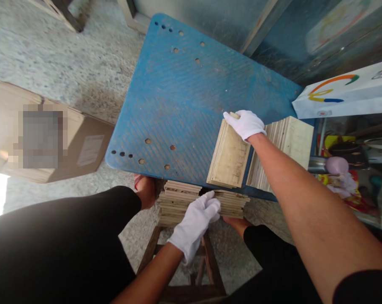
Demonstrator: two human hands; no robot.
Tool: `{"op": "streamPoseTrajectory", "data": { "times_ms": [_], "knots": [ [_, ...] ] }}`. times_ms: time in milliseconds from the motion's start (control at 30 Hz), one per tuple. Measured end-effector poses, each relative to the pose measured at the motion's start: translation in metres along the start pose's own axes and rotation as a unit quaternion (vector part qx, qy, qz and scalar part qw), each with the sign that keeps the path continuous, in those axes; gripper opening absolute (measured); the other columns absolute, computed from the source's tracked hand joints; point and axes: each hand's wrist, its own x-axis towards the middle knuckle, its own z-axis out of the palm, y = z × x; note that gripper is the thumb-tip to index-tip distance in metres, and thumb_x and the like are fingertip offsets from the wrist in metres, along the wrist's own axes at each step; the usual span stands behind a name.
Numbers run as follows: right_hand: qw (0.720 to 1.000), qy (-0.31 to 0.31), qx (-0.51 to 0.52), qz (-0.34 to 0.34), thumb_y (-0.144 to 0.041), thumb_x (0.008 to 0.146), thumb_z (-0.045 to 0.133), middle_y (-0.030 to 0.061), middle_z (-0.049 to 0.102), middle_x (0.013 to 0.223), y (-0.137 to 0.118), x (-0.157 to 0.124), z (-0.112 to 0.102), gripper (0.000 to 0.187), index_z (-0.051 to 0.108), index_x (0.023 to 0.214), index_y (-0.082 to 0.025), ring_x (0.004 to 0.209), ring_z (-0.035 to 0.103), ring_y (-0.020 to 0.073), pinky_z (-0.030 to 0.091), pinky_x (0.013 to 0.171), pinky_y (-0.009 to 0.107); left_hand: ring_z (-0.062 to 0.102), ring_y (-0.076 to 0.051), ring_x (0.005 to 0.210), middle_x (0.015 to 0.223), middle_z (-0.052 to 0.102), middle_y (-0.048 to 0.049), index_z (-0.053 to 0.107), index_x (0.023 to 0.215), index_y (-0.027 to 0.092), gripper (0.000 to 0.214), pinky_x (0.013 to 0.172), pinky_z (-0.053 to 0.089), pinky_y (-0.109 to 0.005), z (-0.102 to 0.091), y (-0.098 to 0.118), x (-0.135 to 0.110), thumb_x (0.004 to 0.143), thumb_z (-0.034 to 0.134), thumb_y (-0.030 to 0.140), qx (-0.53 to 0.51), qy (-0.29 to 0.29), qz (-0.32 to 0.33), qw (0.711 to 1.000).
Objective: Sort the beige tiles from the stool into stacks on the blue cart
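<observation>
1. Head view: right hand (247,123), white glove, fingers grasping the upper end of the left board row (227,156) on the worktop (178,95) (blue, ridged, punched with holes).
2. Left board row: thin, pale wooden boards standing side by side, tilted, near the worktop's lower edge. Dark marks on the outer face.
3. Right board row (300,141): same sort of boards, just beside it, partly behind the right forearm.
4. Left hand (199,221), also gloved in white, fingers bent at the inner end of the right slat stack (233,204). Can't tell if they pinch a slat (glove hides it).
5. Left slat stack (173,207): beside the right one, both on a wooden stool (192,292) just below the worktop's edge.
6. Person's legs in black either side of the stool.
7. Floor, left: cardboard box (70,145) with a white label (90,150) (part of the box pixelated).
8. Right side: white bag (345,93) with coloured print; below it, a pink rounded item (337,165) among clutter.
</observation>
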Motion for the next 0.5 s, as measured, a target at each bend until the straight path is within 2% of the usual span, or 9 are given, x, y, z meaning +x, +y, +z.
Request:
{"op": "streamPoseTrajectory", "data": {
  "times_ms": [133, 267, 367, 500],
  "knots": [
    [1.000, 0.007, 0.004, -0.002, -0.084, 0.075, 0.031, 0.0153, 0.066, 0.104, 0.001, -0.002, 0.000, 0.077, 0.068, 0.097, -0.020, 0.098, 0.062, 0.0321, 0.046, 0.084, 0.046, 0.058, -0.024, 0.111, 0.118, 0.063, -0.0141, 0.053, 0.131, 0.017, 0.068, 0.092, 0.048, -0.031, 0.005, 0.002, 0.010, 0.068, 0.078, 0.030, 0.016, -0.002, 0.053, 0.998],
    [1.000, 0.008, 0.007, -0.013, -0.083, 0.075, 0.032, 0.0157, 0.066, 0.106, 0.003, -0.004, 0.002, 0.077, 0.067, 0.100, -0.019, 0.099, 0.061, 0.0329, 0.046, 0.085, 0.048, 0.043, -0.025, 0.132, 0.142, 0.046, -0.0139, 0.051, 0.134, 0.020, 0.067, 0.107, 0.037, -0.034, 0.008, 0.001, 0.016, 0.072, 0.074, 0.030, 0.035, -0.035, 0.086, 0.995],
    [1.000, 0.006, 0.007, -0.021, -0.081, 0.077, 0.032, 0.0162, 0.065, 0.110, 0.005, -0.006, 0.003, 0.074, 0.066, 0.102, -0.019, 0.101, 0.060, 0.0325, 0.045, 0.087, 0.049, 0.036, -0.025, 0.136, 0.148, 0.039, -0.0131, 0.049, 0.137, 0.020, 0.069, 0.111, 0.031, -0.035, 0.010, 0.000, 0.016, 0.073, 0.073, 0.031, 0.053, -0.049, 0.090, 0.993],
    [1.000, -0.003, 0.007, -0.021, -0.079, 0.079, 0.033, 0.0159, 0.064, 0.111, 0.005, -0.009, 0.002, 0.071, 0.065, 0.103, -0.020, 0.101, 0.059, 0.0316, 0.045, 0.088, 0.048, 0.041, -0.027, 0.134, 0.147, 0.041, -0.0141, 0.047, 0.139, 0.020, 0.075, 0.109, 0.034, -0.037, 0.011, 0.001, 0.017, 0.070, 0.074, 0.028, 0.062, -0.037, 0.090, 0.993]
  ]
}}
